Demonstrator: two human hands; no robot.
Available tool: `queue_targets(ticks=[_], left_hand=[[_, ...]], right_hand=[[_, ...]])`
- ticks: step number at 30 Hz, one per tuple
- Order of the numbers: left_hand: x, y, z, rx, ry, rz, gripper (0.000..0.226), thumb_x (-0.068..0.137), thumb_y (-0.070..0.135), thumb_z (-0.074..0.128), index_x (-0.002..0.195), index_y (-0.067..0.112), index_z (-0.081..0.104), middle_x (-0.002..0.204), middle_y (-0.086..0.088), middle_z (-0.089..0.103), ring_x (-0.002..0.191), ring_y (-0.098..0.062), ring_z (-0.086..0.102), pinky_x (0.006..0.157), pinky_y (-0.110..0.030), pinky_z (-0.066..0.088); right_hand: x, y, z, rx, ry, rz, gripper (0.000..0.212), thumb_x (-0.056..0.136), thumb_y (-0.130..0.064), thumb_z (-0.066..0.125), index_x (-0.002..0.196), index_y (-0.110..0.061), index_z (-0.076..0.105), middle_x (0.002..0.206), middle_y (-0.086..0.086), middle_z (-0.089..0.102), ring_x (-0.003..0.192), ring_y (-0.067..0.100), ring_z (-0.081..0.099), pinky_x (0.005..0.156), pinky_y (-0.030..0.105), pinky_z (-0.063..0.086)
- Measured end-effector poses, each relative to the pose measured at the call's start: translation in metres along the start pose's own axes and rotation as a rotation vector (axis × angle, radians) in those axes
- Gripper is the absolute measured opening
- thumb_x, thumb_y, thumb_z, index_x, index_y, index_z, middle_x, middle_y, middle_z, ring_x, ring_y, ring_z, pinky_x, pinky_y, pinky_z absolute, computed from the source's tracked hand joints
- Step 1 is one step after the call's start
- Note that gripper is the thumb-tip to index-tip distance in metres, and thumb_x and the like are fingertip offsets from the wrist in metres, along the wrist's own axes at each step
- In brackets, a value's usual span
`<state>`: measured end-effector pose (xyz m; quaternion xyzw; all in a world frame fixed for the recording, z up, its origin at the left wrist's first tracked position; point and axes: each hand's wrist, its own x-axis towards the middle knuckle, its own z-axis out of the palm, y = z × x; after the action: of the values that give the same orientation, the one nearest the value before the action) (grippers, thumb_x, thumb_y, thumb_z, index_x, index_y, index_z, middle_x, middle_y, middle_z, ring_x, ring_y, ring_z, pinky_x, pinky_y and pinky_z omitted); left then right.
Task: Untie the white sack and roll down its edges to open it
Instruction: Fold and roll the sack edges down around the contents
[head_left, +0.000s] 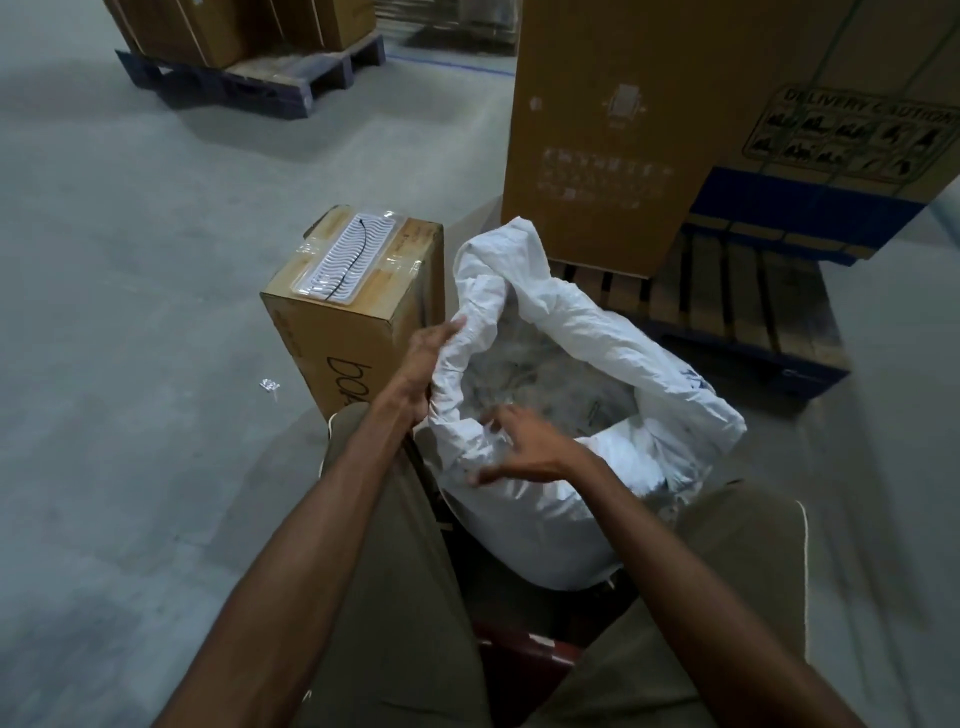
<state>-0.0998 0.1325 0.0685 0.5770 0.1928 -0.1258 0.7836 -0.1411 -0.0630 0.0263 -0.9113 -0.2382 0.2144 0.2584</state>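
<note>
Sack already open at the mouth, its rim only partly rolled down.

The white sack (545, 415) stands on the floor between the person's knees, beside a cardboard box (353, 306). No tie shows; the near and left rim is bunched into a thick, crinkled roll, while the far edge stands tall and loose, so that part looks left to do. The left hand (426, 358) has its grip clamped on the left rim; the right hand (519, 447) rests with fingers spread apart on the near roll. The cloth looks thin, woven and rumpled.
</note>
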Motion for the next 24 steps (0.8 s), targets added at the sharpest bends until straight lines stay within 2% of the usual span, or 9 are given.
queue_targets(ticks=[3,5,8,10,12,15,19,22,24], left_hand=[[0.006,-0.015,0.004,0.299,0.128,0.189,0.053,0.082,0.052,0.081,0.121,0.025,0.057,0.112,0.004,0.067,0.099,-0.014,0.068,0.08,-0.034,0.06],[0.011,-0.021,0.004,0.513,0.217,0.397,0.036,0.093,0.047,0.071,0.112,0.017,0.061,0.1,0.005,0.067,0.091,-0.013,0.064,0.072,-0.024,0.046],[0.011,-0.02,0.01,0.966,0.425,0.523,0.04,0.104,0.043,0.052,0.122,0.009,0.064,0.112,-0.017,0.069,0.114,-0.033,0.054,0.085,-0.032,0.033],[0.011,-0.019,0.016,1.013,0.485,0.438,0.038,0.107,0.034,0.048,0.126,0.004,0.062,0.121,-0.024,0.066,0.125,-0.039,0.048,0.096,-0.042,0.038],[0.013,-0.014,0.021,0.903,0.506,0.328,0.038,0.106,0.027,0.047,0.127,-0.001,0.062,0.125,-0.023,0.065,0.125,-0.04,0.053,0.102,-0.048,0.044],[0.016,0.004,0.025,0.334,0.502,0.123,0.043,0.107,0.024,0.044,0.137,-0.003,0.055,0.134,-0.016,0.062,0.114,-0.028,0.061,0.085,-0.038,0.051],[0.026,0.011,0.019,-0.263,0.182,0.029,0.058,0.107,0.04,0.033,0.153,0.006,0.041,0.157,-0.013,0.045,0.114,-0.024,0.053,0.086,-0.035,0.052],[0.033,0.01,0.015,-0.15,0.074,0.044,0.065,0.092,0.062,0.059,0.136,0.015,0.055,0.132,-0.009,0.064,0.1,-0.021,0.067,0.081,-0.039,0.06],[0.042,0.004,0.011,0.041,0.144,0.095,0.057,0.088,0.055,0.072,0.126,0.015,0.057,0.119,-0.01,0.068,0.094,-0.022,0.07,0.072,-0.041,0.062]], right_hand=[[-0.006,0.007,0.019,0.035,0.186,0.003,0.036,0.063,-0.049,0.086,0.086,-0.032,0.064,0.083,-0.012,0.065,0.079,0.013,0.062,0.07,0.034,0.052],[-0.006,0.002,0.023,-0.003,0.339,0.056,0.031,0.061,-0.046,0.082,0.076,-0.03,0.06,0.073,-0.011,0.064,0.071,0.015,0.063,0.062,0.031,0.048],[-0.004,-0.008,0.024,-0.167,0.464,0.089,0.027,0.061,-0.031,0.076,0.074,-0.025,0.053,0.073,-0.006,0.066,0.072,0.023,0.064,0.059,0.026,0.036],[-0.005,-0.014,0.027,-0.228,0.506,0.063,0.027,0.058,-0.016,0.075,0.071,-0.021,0.051,0.069,-0.003,0.065,0.066,0.026,0.064,0.057,0.026,0.03],[-0.008,-0.019,0.037,-0.319,0.534,0.019,0.036,0.049,-0.004,0.073,0.067,-0.02,0.046,0.061,-0.001,0.058,0.054,0.028,0.06,0.051,0.025,0.024],[-0.01,-0.018,0.056,-0.46,0.556,-0.028,0.038,0.047,0.008,0.071,0.07,-0.016,0.054,0.06,0.0,0.056,0.047,0.025,0.054,0.045,0.025,0.023],[-0.012,-0.005,0.062,-0.416,0.492,-0.082,0.035,0.054,-0.008,0.076,0.08,-0.019,0.053,0.07,-0.002,0.057,0.056,0.023,0.057,0.048,0.028,0.034],[-0.009,0.005,0.045,-0.284,0.383,-0.094,0.036,0.062,-0.041,0.076,0.08,-0.028,0.049,0.077,-0.011,0.056,0.068,0.018,0.059,0.059,0.031,0.041],[-0.004,0.009,0.03,-0.186,0.295,-0.073,0.041,0.069,-0.063,0.072,0.077,-0.028,0.052,0.075,-0.015,0.057,0.069,0.008,0.056,0.065,0.031,0.041]])
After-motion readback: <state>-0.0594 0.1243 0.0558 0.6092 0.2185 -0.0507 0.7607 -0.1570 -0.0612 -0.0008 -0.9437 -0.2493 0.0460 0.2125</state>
